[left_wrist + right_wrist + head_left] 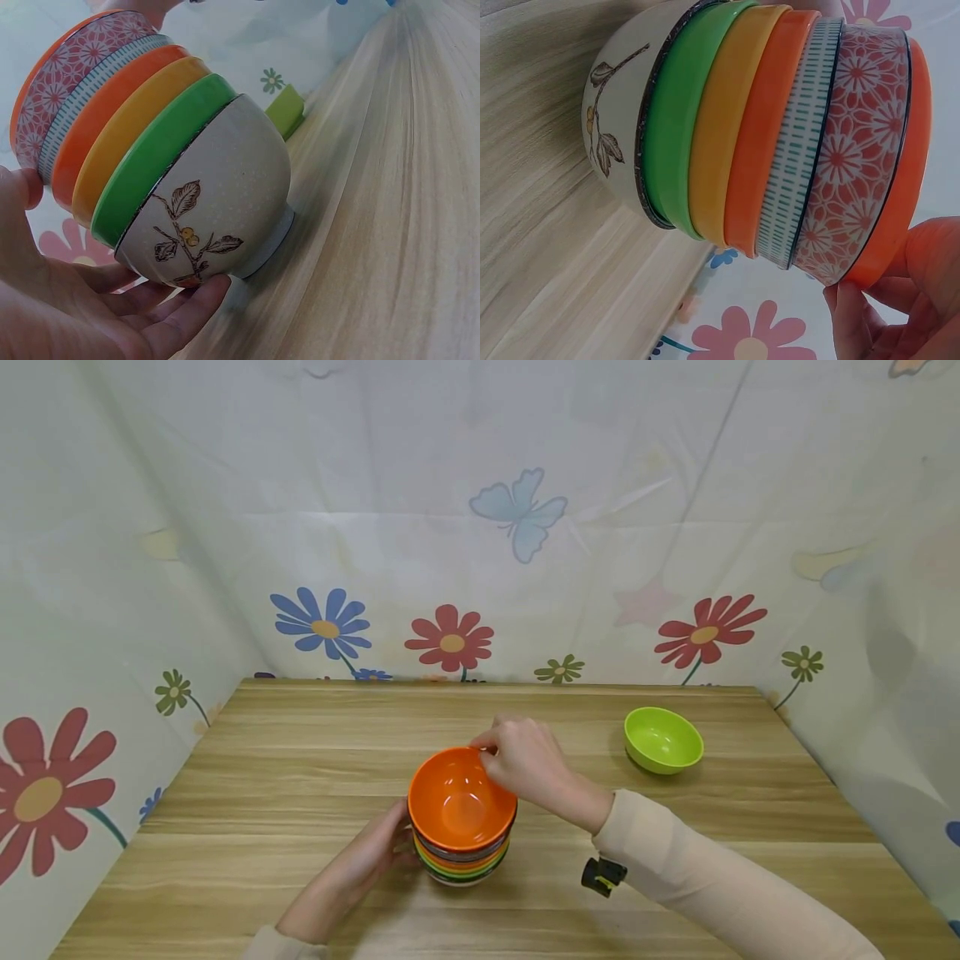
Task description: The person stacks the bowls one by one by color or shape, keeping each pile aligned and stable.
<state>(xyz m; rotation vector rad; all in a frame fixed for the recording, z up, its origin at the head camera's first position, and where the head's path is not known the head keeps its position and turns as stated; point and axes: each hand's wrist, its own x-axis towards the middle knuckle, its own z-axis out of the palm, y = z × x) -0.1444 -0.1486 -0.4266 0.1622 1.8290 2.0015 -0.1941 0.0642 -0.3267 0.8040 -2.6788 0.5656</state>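
Near the front middle of the table stands an upright stack of nested bowls, with an orange bowl (453,789) on top. My right hand (528,760) pinches that bowl's far right rim between thumb and fingers. The left hand (367,856) cups the stack's left side, its thumb by the upper bowls and its fingers against the bottom one. In the left wrist view, the bottom bowl (232,165) is off-white with a branch motif. Above it come a green bowl (165,157), a yellow bowl, another orange bowl, a teal-dashed bowl and a pink flower-patterned bowl (862,142).
A lime green bowl (663,739) stands alone at the table's back right. The wooden table (300,735) meets a flower-printed cloth (375,543) along its back edge and sides. A small black device (602,875) is at the right sleeve.
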